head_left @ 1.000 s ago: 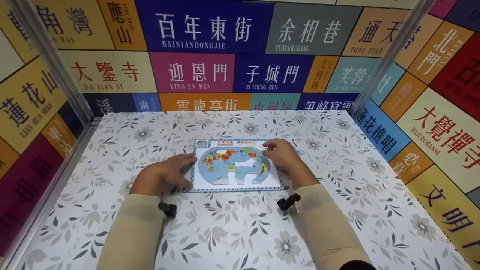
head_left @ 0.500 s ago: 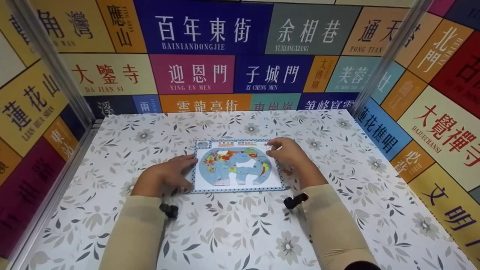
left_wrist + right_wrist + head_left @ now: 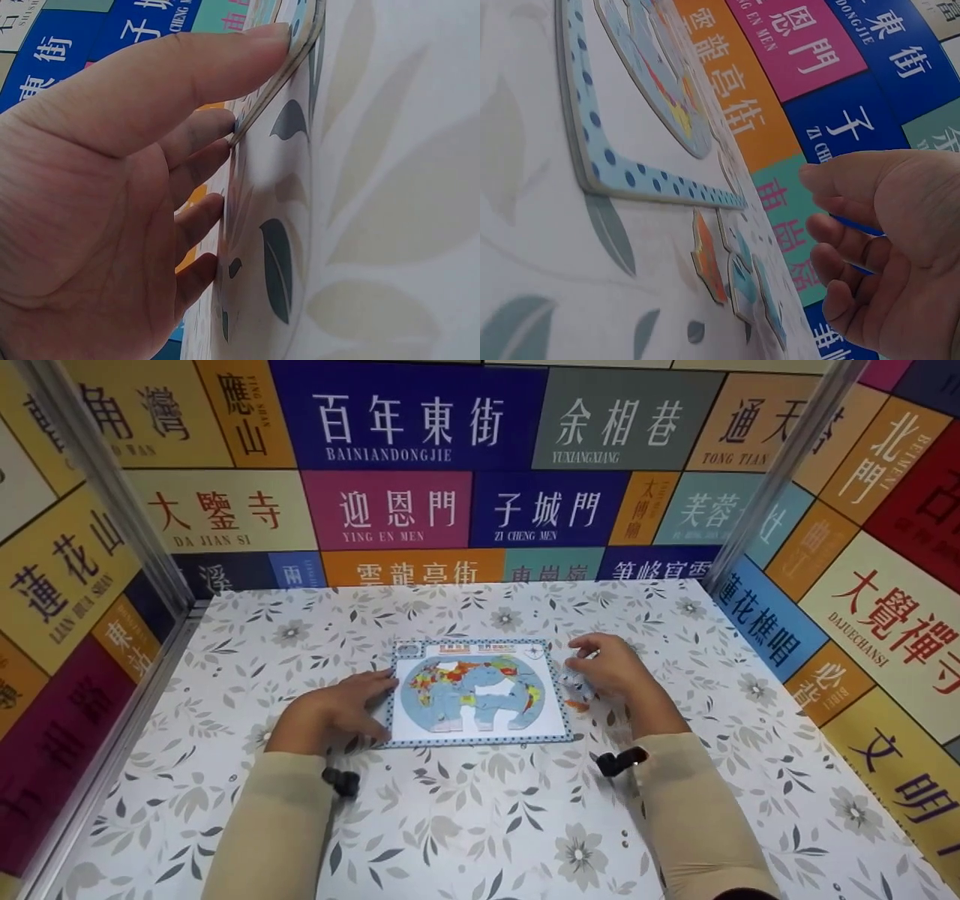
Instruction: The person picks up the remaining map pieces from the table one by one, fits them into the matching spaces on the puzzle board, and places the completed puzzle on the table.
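Note:
A flat jigsaw board with a dotted blue rim point(image 3: 480, 742) lies on the table in the head view. Its oval world-map puzzle point(image 3: 442, 701) shows white gaps in the middle and along the bottom. My left hand point(image 3: 330, 711) touches the board's left edge, the thumb point(image 3: 247, 56) against the rim and the fingers stretched out. Just right of the board hovers my right hand point(image 3: 613, 669), fingers loosely bent, holding nothing visible. Below it lie several loose puzzle pieces, among them an orange one point(image 3: 709, 259) and a blue one point(image 3: 742, 289), partly hidden in the head view.
The table point(image 3: 450, 840) has a white cloth with grey leaves and flowers. Walls of coloured panels with Chinese lettering point(image 3: 409, 416) enclose it at the back and sides. Metal posts point(image 3: 780, 472) stand at the corners.
My right hand has moved right, from over the board's upper right corner to beyond its right edge. The printed compass and loose pieces now show. My left hand stays at the left edge.

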`<state>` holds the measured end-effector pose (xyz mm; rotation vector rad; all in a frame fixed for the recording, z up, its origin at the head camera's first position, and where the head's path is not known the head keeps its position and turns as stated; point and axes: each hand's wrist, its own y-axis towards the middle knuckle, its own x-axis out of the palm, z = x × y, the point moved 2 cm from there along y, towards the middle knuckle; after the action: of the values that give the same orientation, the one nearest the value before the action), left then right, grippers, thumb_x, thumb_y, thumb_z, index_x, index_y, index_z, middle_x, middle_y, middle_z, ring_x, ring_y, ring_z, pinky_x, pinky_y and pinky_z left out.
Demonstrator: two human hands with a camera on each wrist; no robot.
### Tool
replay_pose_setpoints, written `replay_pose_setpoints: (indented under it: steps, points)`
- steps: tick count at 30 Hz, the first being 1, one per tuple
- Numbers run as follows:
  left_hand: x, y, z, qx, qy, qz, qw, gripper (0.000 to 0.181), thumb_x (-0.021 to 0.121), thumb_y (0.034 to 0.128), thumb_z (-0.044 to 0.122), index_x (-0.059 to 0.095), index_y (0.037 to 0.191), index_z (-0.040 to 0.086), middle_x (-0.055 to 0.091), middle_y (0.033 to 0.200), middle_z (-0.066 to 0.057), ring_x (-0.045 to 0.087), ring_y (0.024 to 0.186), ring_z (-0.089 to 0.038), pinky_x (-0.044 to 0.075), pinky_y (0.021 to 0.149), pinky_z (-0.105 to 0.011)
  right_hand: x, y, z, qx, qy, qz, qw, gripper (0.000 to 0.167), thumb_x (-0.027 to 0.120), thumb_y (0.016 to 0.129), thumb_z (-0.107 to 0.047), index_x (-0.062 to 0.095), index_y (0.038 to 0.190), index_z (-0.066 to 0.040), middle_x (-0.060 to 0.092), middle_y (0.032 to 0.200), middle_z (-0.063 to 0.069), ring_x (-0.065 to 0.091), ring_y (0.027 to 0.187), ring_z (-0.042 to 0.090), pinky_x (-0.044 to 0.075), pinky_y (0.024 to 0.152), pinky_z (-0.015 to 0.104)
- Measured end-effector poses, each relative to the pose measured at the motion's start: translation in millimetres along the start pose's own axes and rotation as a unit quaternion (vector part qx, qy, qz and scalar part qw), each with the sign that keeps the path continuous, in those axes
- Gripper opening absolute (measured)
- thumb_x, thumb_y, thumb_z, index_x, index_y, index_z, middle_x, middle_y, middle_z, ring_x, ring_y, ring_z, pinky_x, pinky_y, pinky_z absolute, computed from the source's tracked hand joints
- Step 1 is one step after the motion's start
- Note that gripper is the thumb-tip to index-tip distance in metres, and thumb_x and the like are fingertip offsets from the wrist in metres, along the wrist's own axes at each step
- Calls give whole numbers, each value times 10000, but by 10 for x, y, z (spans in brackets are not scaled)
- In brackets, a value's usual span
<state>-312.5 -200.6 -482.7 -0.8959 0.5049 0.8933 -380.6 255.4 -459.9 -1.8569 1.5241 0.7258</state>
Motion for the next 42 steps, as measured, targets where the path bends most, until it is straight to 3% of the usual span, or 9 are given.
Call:
replay_pose_setpoints:
  steps: [5,12,18,24,32,42]
  points:
    - [0,10,3,-148,-188,-4,9997,1070,933,798,354,332,1683,382,104,1825,115,14,1711,-317,63,1353,-680,-141,4,180,103,81,158,9998,505,701,1023,-328,629,1463,-90,648,1313,153,605,1157,321,524,979,450]
    - [29,19,-9,-266,-351,-23,9990,1077,946,783,332,342,1672,415,103,1817,158,5,1713,-295,56,1352,-682,-234,24,350,362,245,211,9988,517,701,1025,-332,619,1477,-96,620,1361,166,563,1245,326,473,1112,495]
    - [33,29,-9,-186,-286,25,9994,1076,939,792,328,334,1680,397,106,1821,136,10,1712,-302,56,1355,-677,-245,38,490,581,689,322,9954,514,721,1015,-301,617,1471,-88,591,1379,165,573,1232,316,503,1069,457]
    - [24,21,-13,-187,-232,18,9996,1074,929,809,327,315,1688,390,100,1823,131,4,1712,-300,52,1360,-666,-232,81,614,667,500,333,9960,519,721,1014,-307,619,1466,-74,598,1445,211,564,1315,358,466,1170,522]
    - [21,24,-30,-37,42,47,10000,1065,911,822,372,302,1696,368,105,1826,114,26,1711,-315,72,1359,-666,-179,140,699,652,403,202,9969,542,734,994,-316,616,1465,-75,608,1451,213,567,1346,376,441,1211,547]
    - [9,16,-29,-42,-180,-31,9998,1082,922,811,337,303,1698,359,85,1830,93,3,1709,-332,47,1354,-677,-122,143,679,702,73,115,9974,608,764,974,-343,603,1477,-42,593,1492,235,567,1374,399,456,1204,563]
